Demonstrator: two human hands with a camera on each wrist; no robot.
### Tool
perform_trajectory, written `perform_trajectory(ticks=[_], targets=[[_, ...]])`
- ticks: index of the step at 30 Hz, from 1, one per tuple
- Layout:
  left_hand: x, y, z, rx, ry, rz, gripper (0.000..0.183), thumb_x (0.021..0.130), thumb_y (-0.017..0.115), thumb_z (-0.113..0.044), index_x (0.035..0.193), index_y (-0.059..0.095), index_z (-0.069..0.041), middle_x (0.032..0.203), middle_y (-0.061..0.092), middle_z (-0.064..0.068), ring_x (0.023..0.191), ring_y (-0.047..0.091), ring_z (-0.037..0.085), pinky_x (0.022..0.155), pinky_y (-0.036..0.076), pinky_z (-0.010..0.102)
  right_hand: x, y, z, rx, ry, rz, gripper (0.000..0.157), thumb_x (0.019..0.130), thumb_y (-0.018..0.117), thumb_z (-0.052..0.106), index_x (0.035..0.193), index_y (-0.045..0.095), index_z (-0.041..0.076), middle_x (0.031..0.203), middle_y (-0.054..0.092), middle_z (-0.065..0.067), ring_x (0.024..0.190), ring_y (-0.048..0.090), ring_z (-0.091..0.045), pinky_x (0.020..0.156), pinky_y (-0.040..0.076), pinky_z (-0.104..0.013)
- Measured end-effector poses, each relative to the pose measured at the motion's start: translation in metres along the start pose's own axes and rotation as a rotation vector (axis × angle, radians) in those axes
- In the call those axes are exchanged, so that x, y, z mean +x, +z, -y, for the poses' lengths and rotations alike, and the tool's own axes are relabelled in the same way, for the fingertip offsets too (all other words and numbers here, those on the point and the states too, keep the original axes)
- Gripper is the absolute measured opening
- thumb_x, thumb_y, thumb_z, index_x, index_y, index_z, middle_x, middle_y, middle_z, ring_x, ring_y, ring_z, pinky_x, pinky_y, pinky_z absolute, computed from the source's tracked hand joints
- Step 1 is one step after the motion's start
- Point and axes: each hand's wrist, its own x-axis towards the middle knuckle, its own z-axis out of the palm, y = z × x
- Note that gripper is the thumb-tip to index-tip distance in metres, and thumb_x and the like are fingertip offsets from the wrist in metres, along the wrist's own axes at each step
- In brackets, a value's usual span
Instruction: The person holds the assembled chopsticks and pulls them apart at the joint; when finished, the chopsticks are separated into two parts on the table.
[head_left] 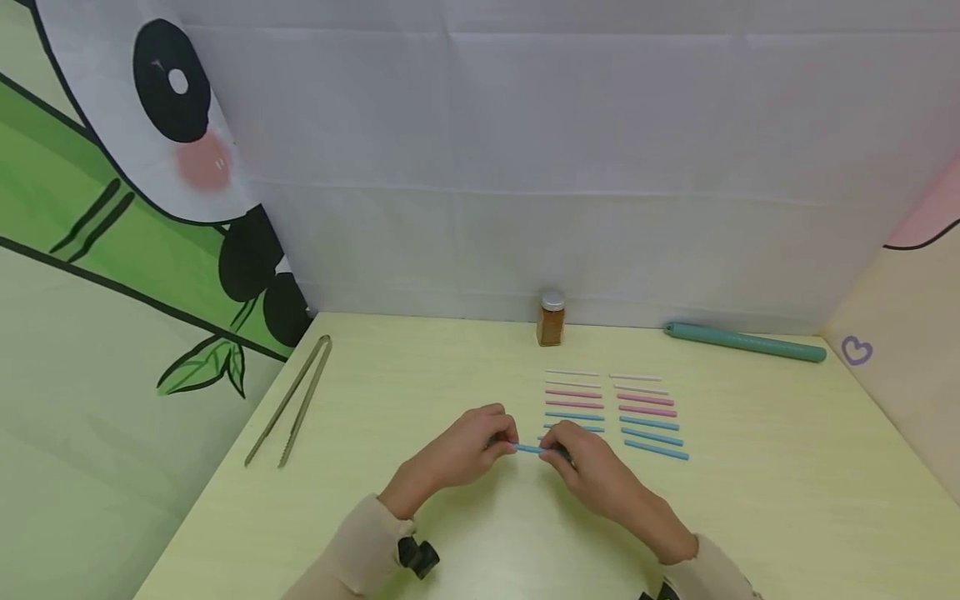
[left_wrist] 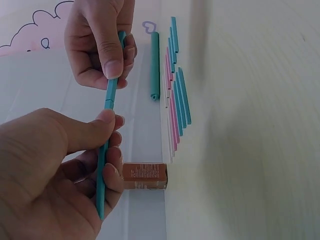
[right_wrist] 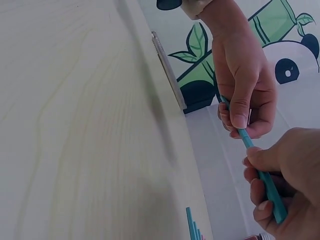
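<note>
Both hands hold a blue stick [head_left: 528,448] above the table, one toward each end. My left hand [head_left: 468,446] pinches its left part between thumb and fingers, and my right hand [head_left: 592,467] grips the right part. In the left wrist view a thin line crosses the stick [left_wrist: 109,102] between the two thumbs; whether it is a crack or a joint I cannot tell. Just beyond the hands lie two columns of short sticks, with blue sticks [head_left: 652,435] nearest, pink sticks [head_left: 647,406] behind them and pale sticks [head_left: 635,377] farthest. My right hand partly hides the left column's nearest sticks.
A small brown jar [head_left: 551,321] with a pale lid stands at the table's back edge. Right of it lies a long green rod [head_left: 746,342]. Metal tongs [head_left: 292,400] lie at the left. A printed cloth [head_left: 480,167] hangs behind the table [head_left: 787,500].
</note>
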Motion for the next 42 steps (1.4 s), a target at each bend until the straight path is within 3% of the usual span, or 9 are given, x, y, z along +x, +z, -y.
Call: perform_trajectory(ticks=[21,31,42], targets=[[0.008,0.008,-0.008,-0.003,0.043,-0.075,0.005,0.089,0.066,-0.012,0.085,0.066,-0.01,0.079,0.052,-0.004,0.072,0.049,0.004,0.065,0.045,0.016,-0.012,-0.01,-0.005,-0.058,-0.043,-0.057,0.006,0.094,0.06,0.012,0.092,0.055,0.014,0.084,0.052,0.01,0.073,0.044,-0.002,0.064,0.042,-0.019],[0.009,0.009,-0.015,-0.024,0.005,-0.041,0.006,0.091,0.065,-0.015,0.087,0.067,-0.011,0.08,0.052,-0.006,0.071,0.047,0.002,0.064,0.044,0.014,-0.021,-0.014,-0.009,-0.049,-0.065,-0.053,0.005,0.095,0.057,0.012,0.092,0.054,0.014,0.083,0.051,0.011,0.074,0.043,-0.002,0.064,0.041,-0.018],[0.007,0.012,-0.018,-0.033,-0.012,-0.061,0.007,0.091,0.065,-0.015,0.086,0.067,-0.01,0.079,0.051,-0.006,0.07,0.047,0.002,0.063,0.044,0.014,-0.025,-0.014,-0.01,-0.072,-0.087,-0.06,0.005,0.096,0.056,0.011,0.093,0.053,0.014,0.082,0.047,0.011,0.076,0.041,-0.003,0.066,0.04,-0.018]])
